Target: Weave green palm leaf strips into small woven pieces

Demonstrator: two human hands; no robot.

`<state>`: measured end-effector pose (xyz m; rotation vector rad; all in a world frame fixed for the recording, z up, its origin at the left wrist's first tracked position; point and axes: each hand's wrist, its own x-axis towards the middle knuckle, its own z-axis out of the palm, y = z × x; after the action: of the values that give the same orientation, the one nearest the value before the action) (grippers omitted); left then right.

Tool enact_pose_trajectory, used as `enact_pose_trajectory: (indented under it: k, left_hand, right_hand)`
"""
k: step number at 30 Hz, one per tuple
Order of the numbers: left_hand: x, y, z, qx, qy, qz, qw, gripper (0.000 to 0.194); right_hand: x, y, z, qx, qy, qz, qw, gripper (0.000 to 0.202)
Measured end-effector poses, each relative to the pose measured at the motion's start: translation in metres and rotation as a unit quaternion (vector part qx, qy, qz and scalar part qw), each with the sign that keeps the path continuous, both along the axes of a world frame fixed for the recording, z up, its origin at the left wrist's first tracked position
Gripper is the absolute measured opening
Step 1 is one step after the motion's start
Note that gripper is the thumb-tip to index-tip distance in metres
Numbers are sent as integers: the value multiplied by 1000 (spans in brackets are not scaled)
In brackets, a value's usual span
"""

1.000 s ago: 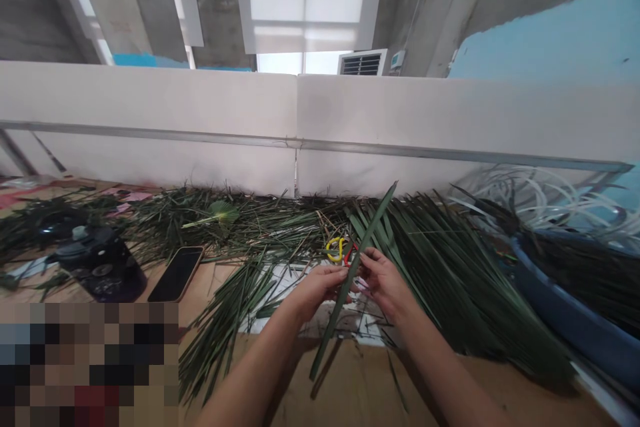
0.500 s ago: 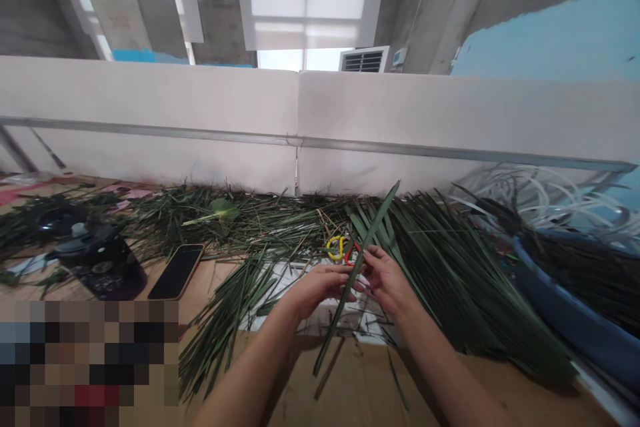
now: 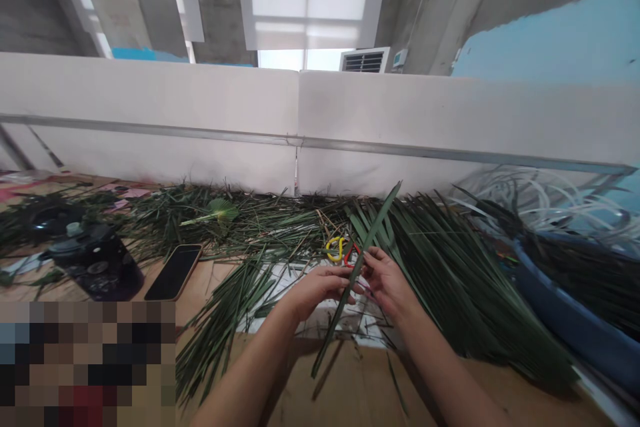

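A long green palm leaf strip [image 3: 381,215] slants across the middle, its tip up to the right and its lower end over the cardboard. My left hand [image 3: 323,288] is closed on it from the left, fingers at its middle. My right hand [image 3: 384,280] pinches the same strip from the right, just beside the left fingers. Something thin and purplish shows near the right fingers, too small to name. Just beyond the hands lie scissors with yellow handle [image 3: 335,249] and red handle [image 3: 351,255] loops, partly hidden by the strip.
A large pile of palm leaves [image 3: 460,280] lies to the right, beside a blue tub [image 3: 555,307]. Cut green strips [image 3: 225,313] lie left of my hands. Further left are a phone [image 3: 175,272] and a dark jug [image 3: 97,263]. A white partition [image 3: 400,113] stands behind.
The hands and the leaf strip stay almost in place. The view shifts very slightly.
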<state>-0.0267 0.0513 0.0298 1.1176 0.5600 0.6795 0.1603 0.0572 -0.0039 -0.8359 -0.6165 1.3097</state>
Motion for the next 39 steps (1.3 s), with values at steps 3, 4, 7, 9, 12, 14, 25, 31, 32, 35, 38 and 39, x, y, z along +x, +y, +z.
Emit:
enact_pose_trajectory:
  k: [3,4,7,9,12,14,25,31,32,35,38,39]
  left_hand:
    - [0,1,-3,-4,-4,-2,1000,42]
    - [0,2,-4,-5,-6,0,1000,42]
    - [-1,2,-5,-6,0,5,1000,41]
    - [-1,1,-2,1,17,8,1000,41]
    - [0,-1,3,33,53,7,998,42]
    - [3,-1,1,59,77,14,995,40]
    - [19,10,-29,138,166,204,955,19]
    - [16,5,-22,281,296,266,874,17]
    - [16,3,-21,284,299,263,872,17]
    - [18,1,-20,279,279,241,887,17]
    - [20,1,-21,277,230,214,908,15]
    - [21,1,-21,275,215,205,914,15]
  right_hand:
    - [0,0,1,-2,-4,-3,1000,38]
    - [0,0,1,-4,-5,-3,1000,38]
    - [0,-1,2,-9,-8,-3,1000,39]
    - [0,-2,2,-13,-11,-3,1000,38]
    - [-1,-3,3,-19,-17,-7,1000,38]
    - [-3,-4,5,-24,-21,-7,999,38]
    - [-29,-17,14,-20,-112,-3,993,39]
    - [-46,-21,11,52,-153,0,987,40]
    - [-46,-22,11,48,-144,-3,988,39]
    - [-42,-22,12,29,-113,-14,993,34]
    - [-34,-19,13,32,-84,-31,995,34]
    - [-31,-17,13,23,-81,-36,996,35]
